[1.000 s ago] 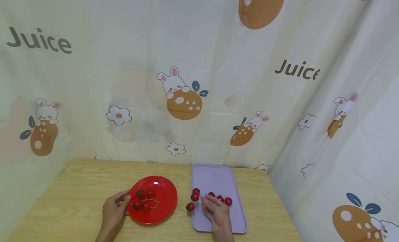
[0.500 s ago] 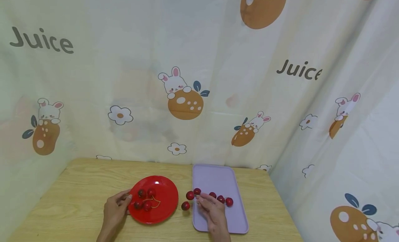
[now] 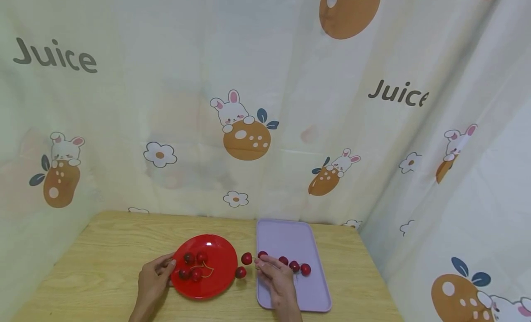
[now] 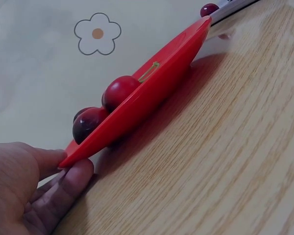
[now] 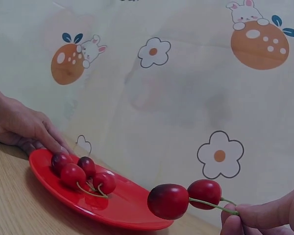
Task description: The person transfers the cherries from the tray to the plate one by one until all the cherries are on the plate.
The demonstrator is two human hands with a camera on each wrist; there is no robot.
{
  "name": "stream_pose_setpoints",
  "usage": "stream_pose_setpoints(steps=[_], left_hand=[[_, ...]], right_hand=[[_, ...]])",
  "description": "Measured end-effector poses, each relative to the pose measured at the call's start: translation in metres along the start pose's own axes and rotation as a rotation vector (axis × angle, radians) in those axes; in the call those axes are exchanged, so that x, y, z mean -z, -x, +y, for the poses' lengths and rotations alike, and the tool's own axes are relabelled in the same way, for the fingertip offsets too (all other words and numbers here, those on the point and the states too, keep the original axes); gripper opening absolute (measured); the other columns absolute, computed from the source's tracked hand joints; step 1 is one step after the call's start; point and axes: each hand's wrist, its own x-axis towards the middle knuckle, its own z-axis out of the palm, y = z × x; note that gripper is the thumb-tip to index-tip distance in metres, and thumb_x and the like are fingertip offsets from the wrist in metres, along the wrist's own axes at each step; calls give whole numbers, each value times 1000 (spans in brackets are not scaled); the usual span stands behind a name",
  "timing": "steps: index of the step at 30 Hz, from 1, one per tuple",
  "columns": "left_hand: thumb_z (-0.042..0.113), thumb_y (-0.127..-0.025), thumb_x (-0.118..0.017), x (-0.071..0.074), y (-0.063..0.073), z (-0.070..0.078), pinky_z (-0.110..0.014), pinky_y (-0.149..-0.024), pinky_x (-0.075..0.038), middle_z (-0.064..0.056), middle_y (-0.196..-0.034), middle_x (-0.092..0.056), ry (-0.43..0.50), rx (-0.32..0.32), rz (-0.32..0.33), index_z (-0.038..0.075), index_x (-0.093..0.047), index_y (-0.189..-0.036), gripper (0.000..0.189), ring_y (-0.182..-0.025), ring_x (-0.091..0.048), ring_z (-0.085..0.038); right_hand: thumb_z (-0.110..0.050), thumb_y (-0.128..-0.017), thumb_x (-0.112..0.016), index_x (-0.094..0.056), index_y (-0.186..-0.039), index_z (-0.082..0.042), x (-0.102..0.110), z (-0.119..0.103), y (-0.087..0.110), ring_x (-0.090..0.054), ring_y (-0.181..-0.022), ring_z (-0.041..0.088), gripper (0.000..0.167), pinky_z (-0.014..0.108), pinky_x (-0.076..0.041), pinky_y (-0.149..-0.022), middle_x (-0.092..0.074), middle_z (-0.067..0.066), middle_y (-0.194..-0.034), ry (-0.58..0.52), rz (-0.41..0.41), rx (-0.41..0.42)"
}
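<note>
The left hand (image 3: 153,277) grips a red plate (image 3: 223,262); the right hand (image 3: 278,278) holds cherries (image 3: 246,258).

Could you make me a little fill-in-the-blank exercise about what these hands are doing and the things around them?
1. The left hand grips a plate coloured ____.
2. The right hand pinches ____ cherries by their stems.
3. On the plate lie ____ other cherries.
4. The word printed in large letters on the cloth behind the table is ____.

Missing words: red; two; four; Juice.
</note>
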Motion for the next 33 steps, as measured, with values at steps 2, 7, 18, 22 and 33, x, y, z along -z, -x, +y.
stream_pose_setpoints(steps=[2,7,18,22,33], left_hand=[[6,-108,-66,1,-1,-1,-27,-58,-66,-24,-115,-75,10,1,-5,-6,-67,-143,37,-73,-70,-9],[6,-108,-66,1,-2,0,-27,-58,-66,-26,-116,-75,-4,5,-1,-6,-67,-143,37,-74,-69,-10],[7,-108,-67,1,0,3,-26,-57,-66,-24,-115,-75,-14,6,4,-5,-68,-142,36,-74,-68,-10],[6,-108,-67,1,0,4,-26,-58,-66,-24,-115,-76,-5,3,0,-6,-68,-141,36,-74,-69,-9],[6,-108,-66,2,0,2,-28,-58,-67,-24,-115,-75,10,0,1,-5,-68,-141,35,-71,-69,-9]], right_hand=[[4,-99,-73,-66,-133,15,-2,1,-1,-78,-88,10,36,22,-66,-82,-84,7,-101,-7,1,-1],[6,-98,-73,-67,-132,15,-6,5,-3,-79,-86,10,36,23,-67,-82,-84,6,-98,0,-3,8],[10,-97,-71,-68,-126,16,-21,18,-6,-80,-83,10,30,22,-69,-79,-84,8,-96,32,-33,10],[11,-96,-71,-70,-122,15,-26,22,-6,-80,-82,10,27,23,-69,-78,-84,11,-96,40,-34,15],[10,-94,-74,-71,-118,14,-39,28,-5,-79,-78,8,24,21,-68,-73,-85,12,-95,80,-25,6]])
